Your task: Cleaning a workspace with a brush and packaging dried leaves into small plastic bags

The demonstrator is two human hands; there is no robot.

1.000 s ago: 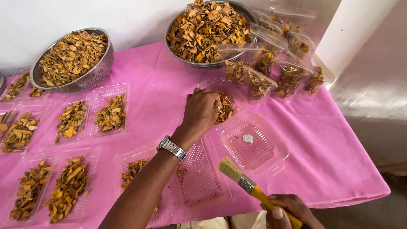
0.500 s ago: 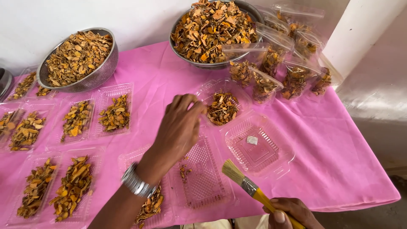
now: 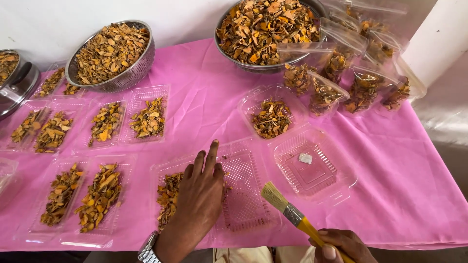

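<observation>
Pink cloth (image 3: 380, 160) covered the table, crowded with trays of dried chips. Left hand (image 3: 200, 195) lay open-fingered, steadying the clear tray (image 3: 243, 195). Right hand (image 3: 341, 246) was closed around the yellow-handled brush (image 3: 292, 214), bristles angled toward that tray.

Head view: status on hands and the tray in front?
Left hand open, flat over the clear tray, beside the dried pieces. Right hand grips a paintbrush, bristles at the tray's edge. Nothing blocking.

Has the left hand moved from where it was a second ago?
Yes. The left hand has pulled back toward the person, away from the open tray of dried pieces, and now lies over the nearer clear tray.
</observation>
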